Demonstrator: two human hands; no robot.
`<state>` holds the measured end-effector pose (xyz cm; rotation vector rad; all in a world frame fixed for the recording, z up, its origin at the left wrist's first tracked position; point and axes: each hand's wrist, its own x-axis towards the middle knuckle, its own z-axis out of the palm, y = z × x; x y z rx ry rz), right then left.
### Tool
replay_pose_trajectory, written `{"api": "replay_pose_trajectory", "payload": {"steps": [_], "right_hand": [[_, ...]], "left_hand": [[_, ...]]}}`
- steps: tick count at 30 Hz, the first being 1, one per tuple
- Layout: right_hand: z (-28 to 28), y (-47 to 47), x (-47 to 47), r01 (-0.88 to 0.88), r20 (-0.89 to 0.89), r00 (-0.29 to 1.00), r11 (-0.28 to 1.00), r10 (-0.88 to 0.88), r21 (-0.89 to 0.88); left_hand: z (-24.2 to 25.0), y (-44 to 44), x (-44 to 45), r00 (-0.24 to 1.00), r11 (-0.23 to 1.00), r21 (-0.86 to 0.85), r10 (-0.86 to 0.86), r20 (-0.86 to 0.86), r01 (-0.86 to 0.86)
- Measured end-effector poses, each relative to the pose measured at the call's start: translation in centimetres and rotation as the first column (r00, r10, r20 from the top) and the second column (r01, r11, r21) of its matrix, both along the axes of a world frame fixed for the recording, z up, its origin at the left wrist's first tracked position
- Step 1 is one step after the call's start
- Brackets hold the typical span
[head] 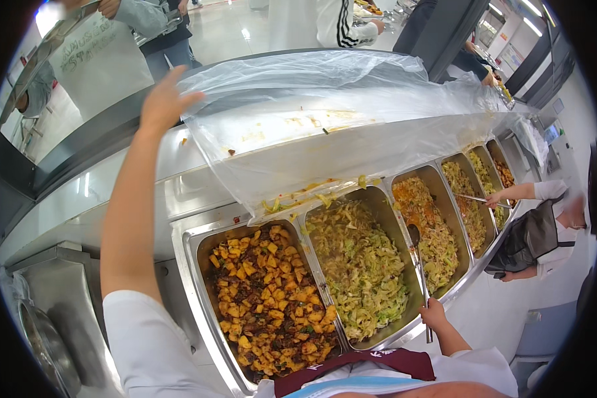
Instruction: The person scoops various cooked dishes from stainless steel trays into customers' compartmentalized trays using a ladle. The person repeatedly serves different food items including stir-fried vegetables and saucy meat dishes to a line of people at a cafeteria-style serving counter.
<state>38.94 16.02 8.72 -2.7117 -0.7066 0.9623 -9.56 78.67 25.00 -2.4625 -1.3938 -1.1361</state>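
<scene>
My left hand is stretched far forward over the white counter ledge, fingers spread, holding nothing. It is beside the near edge of a clear plastic sheet; whether it touches the sheet I cannot tell. My right hand grips the handle of a metal serving spoon. The spoon lies along the divider between a steel pan of chopped cabbage and a pan of cabbage with an orange-red mix. Closest to my body on the left is a pan of diced potato with dark pieces.
More food pans continue to the right, where a co-worker in a dark apron holds a utensil. Beyond the counter stand people, one in a striped white sleeve. A steel bowl sits low at left. Food scraps dot the plastic.
</scene>
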Motion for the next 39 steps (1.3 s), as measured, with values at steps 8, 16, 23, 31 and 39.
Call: {"api": "replay_pose_trajectory", "payload": {"steps": [8,16,23,31,39], "right_hand": [[1.8,0.1,-1.6,0.024,0.047,0.999,0.999,-0.023,-0.022],[3.0,0.9,-2.6,0.073,0.016,0.997,0.995,-0.072,-0.066],[0.9,-0.5,-1.1,0.201,-0.141,0.969,0.979,-0.201,-0.015],[-1.4,-1.3,0.8,0.229,-0.266,0.943,0.970,-0.200,0.084],[-1.2,-1.6,1.1,0.188,-0.248,0.957,0.974,-0.152,0.126]], "left_hand": [[0.2,9.2,2.1,0.786,0.724,-0.689,0.437,0.436,-0.021],[-3.6,16.1,-3.0,0.784,0.736,-0.280,0.544,-0.298,-0.617],[-4.2,7.6,-8.8,0.815,0.809,0.092,0.576,0.067,-0.580],[-6.8,-10.2,0.4,0.950,0.945,-0.154,0.304,0.075,-0.290],[-6.8,-12.5,2.8,0.859,0.839,-0.247,0.510,0.044,-0.486]]}}
